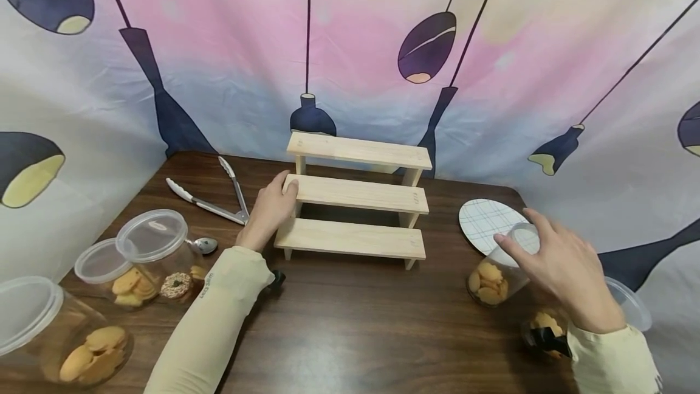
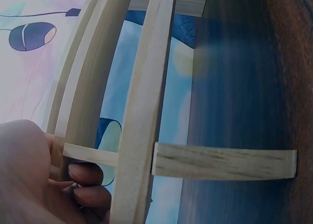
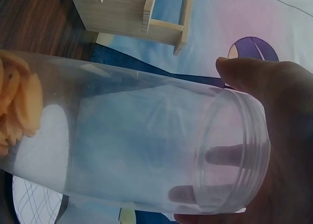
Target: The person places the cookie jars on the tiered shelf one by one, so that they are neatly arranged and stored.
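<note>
A three-tier wooden stand (image 1: pixel 350 239) of pale wood stands on the table near the backdrop. My left hand (image 1: pixel 269 210) grips the left end of its middle board, with the thumb on top and fingertips curled under in the left wrist view. At the right, my right hand (image 1: pixel 569 266) holds a clear plastic jar (image 3: pixel 137 141) around its upper end. Its thumb lies along one side, and fingers show through the wall on the other. Cookies (image 3: pixel 19 97) lie at the jar's bottom.
Several clear lidded cookie jars (image 1: pixel 155 239) crowd the table's left side, with a spoon (image 1: pixel 205 245) and metal tongs (image 1: pixel 219 208) behind. A checked round plate (image 1: pixel 487 221) lies back right. Another lidded jar (image 1: pixel 629 306) stands partly hidden behind my right hand.
</note>
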`<control>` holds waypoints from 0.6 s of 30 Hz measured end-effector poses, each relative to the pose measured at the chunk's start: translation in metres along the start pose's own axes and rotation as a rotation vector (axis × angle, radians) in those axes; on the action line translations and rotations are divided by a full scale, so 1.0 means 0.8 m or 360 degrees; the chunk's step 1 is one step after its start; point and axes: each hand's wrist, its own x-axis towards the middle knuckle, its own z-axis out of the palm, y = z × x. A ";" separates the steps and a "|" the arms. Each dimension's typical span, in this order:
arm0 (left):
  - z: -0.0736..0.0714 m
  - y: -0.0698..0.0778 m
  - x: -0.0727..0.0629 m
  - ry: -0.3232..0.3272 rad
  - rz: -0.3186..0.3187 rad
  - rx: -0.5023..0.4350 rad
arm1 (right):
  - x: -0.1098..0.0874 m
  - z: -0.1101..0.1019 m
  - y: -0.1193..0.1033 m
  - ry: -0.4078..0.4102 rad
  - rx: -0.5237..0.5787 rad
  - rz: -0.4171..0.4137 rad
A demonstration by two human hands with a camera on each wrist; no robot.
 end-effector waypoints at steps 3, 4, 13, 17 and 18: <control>-0.001 0.000 -0.001 0.0003 0.0011 0.0006 | -0.003 -0.002 0.001 -0.0011 -0.0011 0.0007; -0.001 0.001 -0.001 0.0002 0.0010 0.0005 | -0.004 -0.003 0.001 -0.0015 -0.0019 0.0006; 0.001 0.004 0.001 0.0031 0.0008 0.0007 | -0.012 -0.007 0.004 -0.0016 -0.0050 -0.0017; 0.001 0.001 0.001 0.0030 0.0003 0.0032 | -0.013 -0.006 0.004 -0.0085 -0.0014 0.0007; 0.002 0.000 0.001 0.0024 -0.0001 0.0038 | -0.013 -0.006 0.004 -0.0108 -0.0003 0.0019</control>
